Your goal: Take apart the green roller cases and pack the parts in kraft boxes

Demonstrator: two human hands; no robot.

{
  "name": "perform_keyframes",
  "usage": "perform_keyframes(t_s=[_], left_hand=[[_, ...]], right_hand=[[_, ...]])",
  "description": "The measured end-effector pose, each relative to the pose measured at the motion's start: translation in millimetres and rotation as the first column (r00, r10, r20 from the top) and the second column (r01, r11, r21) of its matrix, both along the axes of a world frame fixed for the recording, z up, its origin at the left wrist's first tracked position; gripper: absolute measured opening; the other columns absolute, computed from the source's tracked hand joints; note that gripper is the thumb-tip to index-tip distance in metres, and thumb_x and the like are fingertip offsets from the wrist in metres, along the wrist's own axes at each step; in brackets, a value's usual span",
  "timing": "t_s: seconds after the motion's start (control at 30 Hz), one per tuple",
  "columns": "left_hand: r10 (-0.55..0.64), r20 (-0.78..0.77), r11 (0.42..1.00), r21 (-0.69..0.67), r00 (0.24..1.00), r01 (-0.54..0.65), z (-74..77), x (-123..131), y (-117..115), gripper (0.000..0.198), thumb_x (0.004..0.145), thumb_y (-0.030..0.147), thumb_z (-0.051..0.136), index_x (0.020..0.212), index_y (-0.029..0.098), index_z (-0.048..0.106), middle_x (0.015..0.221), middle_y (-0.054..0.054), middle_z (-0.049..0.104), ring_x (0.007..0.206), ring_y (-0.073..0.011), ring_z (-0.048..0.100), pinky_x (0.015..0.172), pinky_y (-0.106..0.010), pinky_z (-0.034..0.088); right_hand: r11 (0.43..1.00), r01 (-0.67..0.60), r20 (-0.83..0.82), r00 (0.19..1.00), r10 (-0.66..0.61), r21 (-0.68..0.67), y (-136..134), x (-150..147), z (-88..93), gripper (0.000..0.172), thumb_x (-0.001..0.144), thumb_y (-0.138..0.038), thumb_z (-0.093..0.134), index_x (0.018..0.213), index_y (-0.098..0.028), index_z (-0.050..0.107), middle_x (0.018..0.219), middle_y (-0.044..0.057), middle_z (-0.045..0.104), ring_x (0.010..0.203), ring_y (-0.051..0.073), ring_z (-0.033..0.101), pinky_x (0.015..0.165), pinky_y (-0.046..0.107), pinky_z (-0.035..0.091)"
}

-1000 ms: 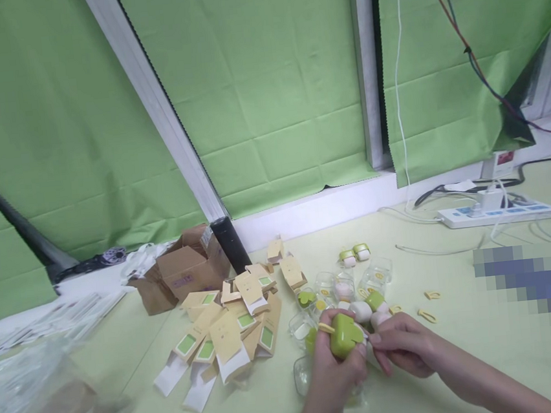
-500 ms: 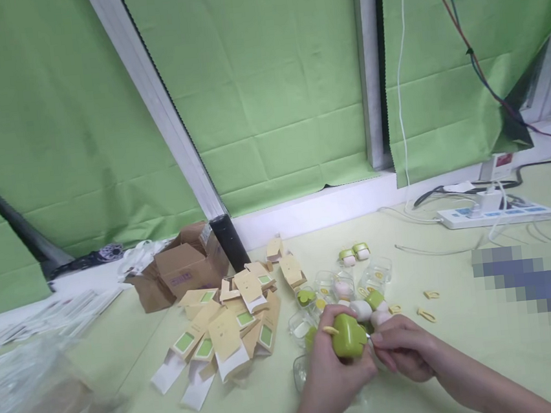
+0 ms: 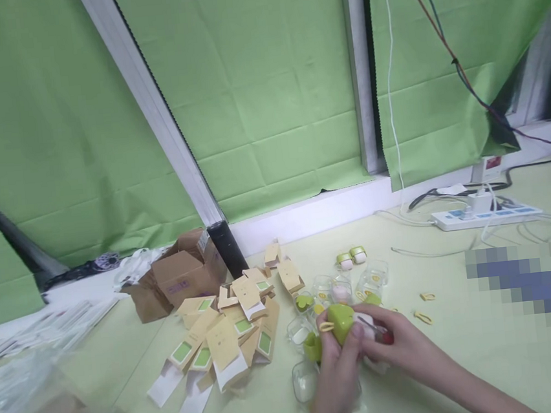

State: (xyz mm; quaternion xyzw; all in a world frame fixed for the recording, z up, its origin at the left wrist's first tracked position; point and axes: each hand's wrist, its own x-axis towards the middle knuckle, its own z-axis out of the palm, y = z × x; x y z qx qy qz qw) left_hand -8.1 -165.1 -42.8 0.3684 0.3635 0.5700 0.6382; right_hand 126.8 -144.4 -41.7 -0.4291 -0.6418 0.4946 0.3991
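My left hand (image 3: 336,360) is closed around a green plastic cover (image 3: 340,322) with a small yellow loop (image 3: 326,326) sticking out at its left. The fingers of my right hand (image 3: 390,338) are bent around a white roller (image 3: 363,323) at the cover's right side. A slim tool (image 3: 378,331) with a grey shaft and a red end also lies in my right hand; its exact kind is unclear. Beyond the hands, clear plastic cases (image 3: 324,285) and loose green parts (image 3: 304,301) are spread about, some partly hidden by my fingers.
Flattened cream cartons (image 3: 223,344) with green windows lie in a pile at left, before a brown cardboard box (image 3: 184,273). Two green-and-white rollers (image 3: 351,257) stand farther back. Yellow loops (image 3: 423,317) and a power strip (image 3: 485,215) with cables are at right.
My right hand has moved up and left against the green cover, and the white roller and red-ended tool now show. The left hand has turned the cover. The view has shifted slightly.
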Motion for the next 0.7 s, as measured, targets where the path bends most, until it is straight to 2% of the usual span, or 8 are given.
perform_keyframes(t_s=[0.07,0.13,0.23,0.33,0.43,0.53,0.6,0.7], left_hand=[[0.041,-0.012,0.999,-0.021,0.999,-0.041,0.4,0.3,0.9,0.073,0.072,0.05,0.07,0.127,0.022,0.032,0.082,0.0,0.059,0.066,-0.0114,0.052,0.059,-0.022,0.04],[0.09,-0.021,0.994,-0.054,0.996,-0.091,3.1,-3.7,1.8,0.06,0.074,0.047,0.068,0.12,0.019,0.041,0.079,0.001,0.057,0.066,-0.0103,0.05,0.062,-0.022,0.041],[0.09,0.086,0.995,-0.049,0.992,-0.086,10.1,-10.7,2.1,0.055,0.076,0.042,0.069,0.118,0.019,0.043,0.087,-0.002,0.061,0.069,-0.0105,0.052,0.064,-0.023,0.041],[0.047,0.174,0.998,-0.048,0.984,-0.039,14.3,-11.5,1.2,0.052,0.076,0.038,0.07,0.116,0.019,0.044,0.102,-0.008,0.062,0.075,-0.0121,0.056,0.065,-0.025,0.044],[0.007,0.11,0.999,-0.042,0.994,-0.003,9.6,-7.3,-0.7,0.044,0.07,0.037,0.075,0.1,0.017,0.051,0.101,-0.008,0.062,0.07,-0.0127,0.058,0.062,-0.027,0.045],[-0.032,-0.019,0.999,0.021,0.999,0.033,-2.1,-2.6,-3.0,0.045,0.066,0.042,0.077,0.092,0.019,0.048,0.089,-0.003,0.06,0.062,-0.0101,0.054,0.053,-0.023,0.041],[-0.015,-0.097,0.998,0.06,0.995,0.021,-8.3,-0.7,-4.0,0.048,0.065,0.045,0.077,0.092,0.021,0.044,0.085,0.0,0.058,0.058,-0.0071,0.05,0.049,-0.019,0.036],[-0.02,-0.155,0.994,0.102,0.988,0.037,-8.7,-0.2,-4.4,0.051,0.065,0.044,0.077,0.094,0.022,0.042,0.083,0.002,0.056,0.057,-0.0061,0.047,0.05,-0.019,0.035]], right_hand=[[0.999,0.017,0.057,0.998,-0.019,0.043,6.5,7.4,1.2,0.047,0.078,-0.046,0.061,0.115,-0.018,0.06,0.102,0.008,0.065,0.087,0.022,0.061,0.076,0.032,0.049],[0.986,0.12,0.192,0.971,-0.141,0.119,15.1,21.4,1.4,0.048,0.079,-0.051,0.057,0.118,-0.022,0.057,0.106,0.007,0.065,0.084,0.022,0.062,0.072,0.034,0.049],[0.922,0.288,0.447,0.811,-0.378,0.257,27.9,44.4,-3.8,0.041,0.08,-0.049,0.055,0.114,-0.027,0.053,0.097,0.004,0.067,0.066,0.02,0.061,0.059,0.033,0.046],[0.898,0.282,0.55,0.715,-0.431,0.338,33.0,52.8,-7.7,0.026,0.081,-0.044,0.053,0.1,-0.027,0.056,0.098,0.003,0.065,0.054,0.016,0.056,0.052,0.03,0.041],[0.899,0.186,0.436,0.824,-0.363,0.397,25.9,41.2,-0.1,0.024,0.085,-0.043,0.049,0.096,-0.026,0.062,0.106,0.005,0.06,0.063,0.015,0.058,0.058,0.03,0.043],[0.934,-0.013,0.312,0.944,-0.106,0.358,11.8,21.7,11.9,0.02,0.085,-0.036,0.054,0.079,-0.021,0.067,0.081,0.003,0.06,0.07,0.016,0.056,0.062,0.027,0.043],[0.946,-0.075,0.288,0.957,-0.02,0.315,3.4,12.2,16.0,0.013,0.079,-0.024,0.059,0.068,-0.02,0.064,0.071,0.0,0.055,0.066,0.014,0.051,0.058,0.024,0.04],[0.951,-0.056,0.251,0.968,-0.023,0.305,-3.4,7.0,15.7,0.012,0.074,-0.012,0.058,0.063,-0.018,0.058,0.068,-0.002,0.05,0.063,0.013,0.046,0.057,0.023,0.036]])
